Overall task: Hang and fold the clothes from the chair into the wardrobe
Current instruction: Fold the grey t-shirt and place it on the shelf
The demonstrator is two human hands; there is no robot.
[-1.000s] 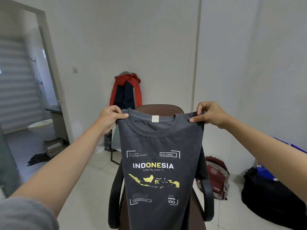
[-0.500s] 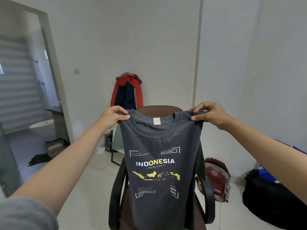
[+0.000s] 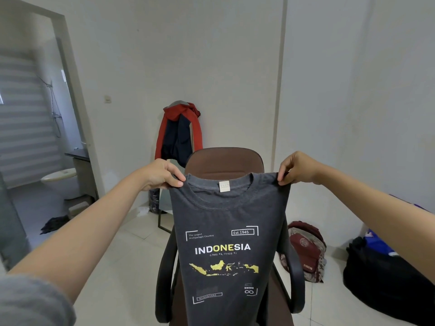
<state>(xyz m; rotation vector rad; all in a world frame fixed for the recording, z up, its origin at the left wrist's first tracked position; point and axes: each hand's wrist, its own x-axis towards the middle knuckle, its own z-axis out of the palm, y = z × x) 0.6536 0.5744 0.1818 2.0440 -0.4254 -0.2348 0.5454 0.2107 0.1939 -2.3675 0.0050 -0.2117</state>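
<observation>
Dark grey T-shirt (image 3: 226, 231) held up spread in front of the brown chair (image 3: 223, 161), hiding the seat and most of the backrest; hem cut off at frame bottom. Left hand (image 3: 162, 175) pinches the left shoulder, right hand (image 3: 296, 169) pinches the right shoulder. Sleeves hidden behind the shirt. Neck label text unreadable. Red-and-navy jacket (image 3: 180, 132) hangs behind the chair, its hanger hidden. Maroon backpack (image 3: 306, 250) right of the chair, partly covered.

Bare forearms both sides; a grey short sleeve (image 3: 30, 300) covers the left upper arm.
</observation>
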